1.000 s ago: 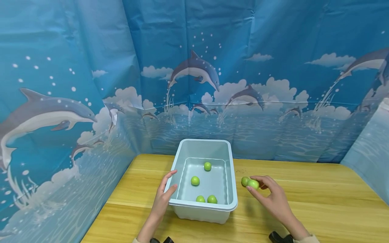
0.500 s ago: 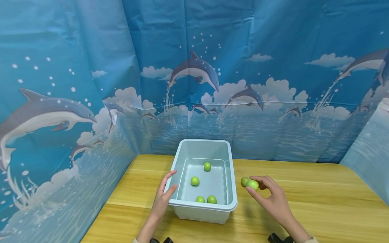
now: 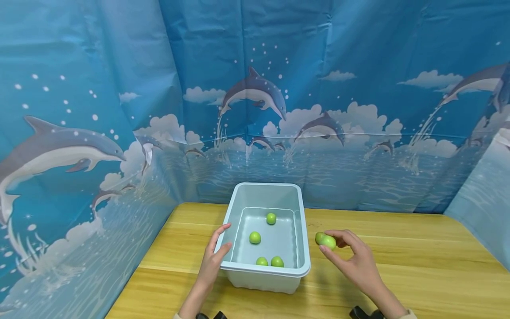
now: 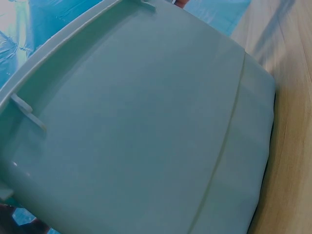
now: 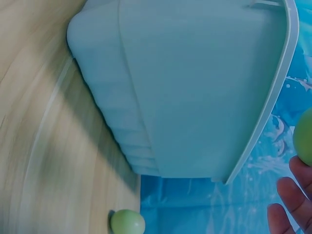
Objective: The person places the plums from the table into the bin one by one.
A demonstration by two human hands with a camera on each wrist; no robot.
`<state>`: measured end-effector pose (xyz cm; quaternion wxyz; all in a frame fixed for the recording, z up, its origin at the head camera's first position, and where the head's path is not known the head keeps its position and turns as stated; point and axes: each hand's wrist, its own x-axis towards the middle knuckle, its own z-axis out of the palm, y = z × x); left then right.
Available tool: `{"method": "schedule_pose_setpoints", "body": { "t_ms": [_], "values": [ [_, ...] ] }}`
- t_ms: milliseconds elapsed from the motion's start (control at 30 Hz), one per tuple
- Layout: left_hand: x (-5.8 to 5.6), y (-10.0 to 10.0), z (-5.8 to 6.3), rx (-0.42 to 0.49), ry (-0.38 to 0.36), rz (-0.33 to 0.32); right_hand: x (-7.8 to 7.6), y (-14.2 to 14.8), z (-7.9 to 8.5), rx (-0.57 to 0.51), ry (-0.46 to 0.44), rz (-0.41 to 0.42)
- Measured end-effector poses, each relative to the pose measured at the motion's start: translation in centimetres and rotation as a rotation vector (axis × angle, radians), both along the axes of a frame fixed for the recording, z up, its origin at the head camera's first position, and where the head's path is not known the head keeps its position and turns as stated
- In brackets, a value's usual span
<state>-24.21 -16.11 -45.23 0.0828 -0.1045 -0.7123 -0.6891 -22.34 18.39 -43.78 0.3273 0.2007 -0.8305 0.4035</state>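
A pale blue-green plastic bin (image 3: 263, 280) stands in the middle of the table, with several small round green fruits (image 3: 255, 238) lying apart on its floor. My left hand (image 3: 211, 261) holds the bin's left rim, thumb and a finger reaching over it. In the left wrist view the bin's outer wall (image 4: 141, 122) fills most of the picture. Right of the bin, my right hand (image 3: 356, 261) pinches a green fruit (image 3: 328, 242) between thumb and fingers. Another green fruit (image 3: 319, 238), partly hidden behind it, lies on the table; the right wrist view shows this table fruit (image 5: 127, 222) apart from the held one (image 5: 304, 136).
Beneath everything is a yellow wooden table (image 3: 414, 257). A blue curtain (image 3: 358, 177) printed with dolphins hangs behind it and along both sides. Black straps (image 3: 364, 313) show at the wrists along the bottom edge.
My right hand and the fruit it pinches have shifted slightly left toward the bin, covering more of the fruit behind. The left hand and bin stay in place.
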Motion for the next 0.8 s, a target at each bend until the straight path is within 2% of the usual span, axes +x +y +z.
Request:
{"method": "schedule_pose_setpoints", "body": {
  "t_ms": [567, 800],
  "values": [
    [0.0, 0.0, 0.1, -0.003, 0.013, -0.002, 0.3, -1.0, 0.8, -0.003, -0.001, 0.044],
    [0.0, 0.0, 0.1, -0.002, 0.011, -0.003, 0.2, -1.3, 1.0, -0.002, 0.03, 0.066]
  ]
}}
